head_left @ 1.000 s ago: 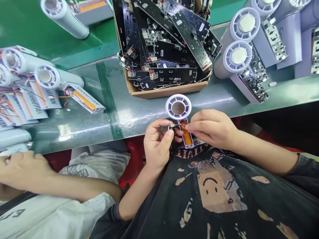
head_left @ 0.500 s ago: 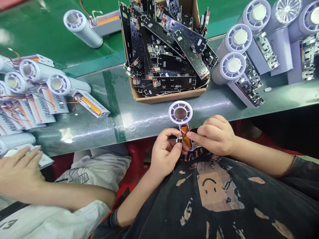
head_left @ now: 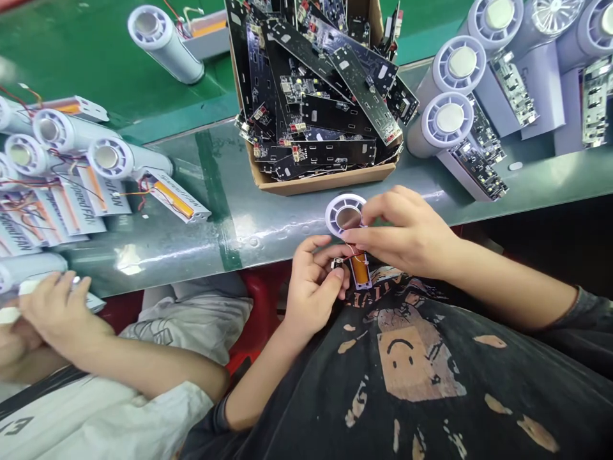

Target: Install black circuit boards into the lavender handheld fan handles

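Note:
A handheld fan (head_left: 363, 269) with a round lavender vented head (head_left: 338, 217) is at the table's front edge, close to my shirt. Its handle is uncovered, showing an orange battery and thin wires. My right hand (head_left: 400, 227) has its thumb and fingers closed on the right side of the head. In my left hand (head_left: 316, 281), the thumb and fingertips pinch the end of a small dark circuit board (head_left: 336, 263) with a white connector. Wires run from it to the fan, and my fingers hide the rest of the board.
A cardboard box (head_left: 330, 180) piled with black circuit boards stands ahead. Several fans with boards fitted (head_left: 447, 121) stand at right; several fans with uncovered batteries (head_left: 175, 198) lie at left. A co-worker's hands (head_left: 67, 316) hold a white part at lower left.
My right hand has moved up from the wires by the battery to the fan's head. My left hand has shifted slightly left with the board. The co-worker's hand has lifted.

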Demonstrator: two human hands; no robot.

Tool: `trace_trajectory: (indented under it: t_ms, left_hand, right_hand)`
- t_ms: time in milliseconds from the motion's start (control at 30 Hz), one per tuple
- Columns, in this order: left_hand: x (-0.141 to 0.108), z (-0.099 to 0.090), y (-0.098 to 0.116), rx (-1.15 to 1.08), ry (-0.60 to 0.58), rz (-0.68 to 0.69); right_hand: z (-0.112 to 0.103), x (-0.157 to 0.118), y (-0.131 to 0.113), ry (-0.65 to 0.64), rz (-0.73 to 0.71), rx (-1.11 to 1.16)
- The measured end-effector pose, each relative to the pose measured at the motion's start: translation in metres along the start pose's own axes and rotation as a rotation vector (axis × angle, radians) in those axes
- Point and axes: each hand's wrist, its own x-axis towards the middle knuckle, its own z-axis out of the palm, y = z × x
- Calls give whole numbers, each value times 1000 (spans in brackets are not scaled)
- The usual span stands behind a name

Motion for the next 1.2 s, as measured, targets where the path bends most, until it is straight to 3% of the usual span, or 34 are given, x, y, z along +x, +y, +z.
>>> trace_trajectory:
  t_ms: [133, 300, 367, 467, 700, 967, 1067, 1200]
  left_hand:
    - [0, -1, -5, -34, 25, 93]
    - [-2, -5, -9, 4, -39, 68]
    - [-3, -8, -9, 100, -25, 122]
    - [-2, -14, -8, 397, -2, 317]
    - [12, -20, 3, 1033, -226, 872]
    - [24, -23, 6, 1203, -289, 1060]
    - [29, -26, 5, 1251, -276, 1053]
    - [33, -29, 6, 1298, -257, 985]
  right_hand:
    - [1, 12, 6, -134, -106, -63]
    - [4, 10, 15, -111, -222, -50]
    - [7, 8, 14, -105, -180, -70]
    - [11, 10, 7, -89, -59, -69]
    - [13, 22, -7, -72, 272, 157]
    - [12, 25, -14, -69, 430, 299]
    - [11, 21, -9, -67, 361, 243]
    - [4, 15, 5, -109, 86, 119]
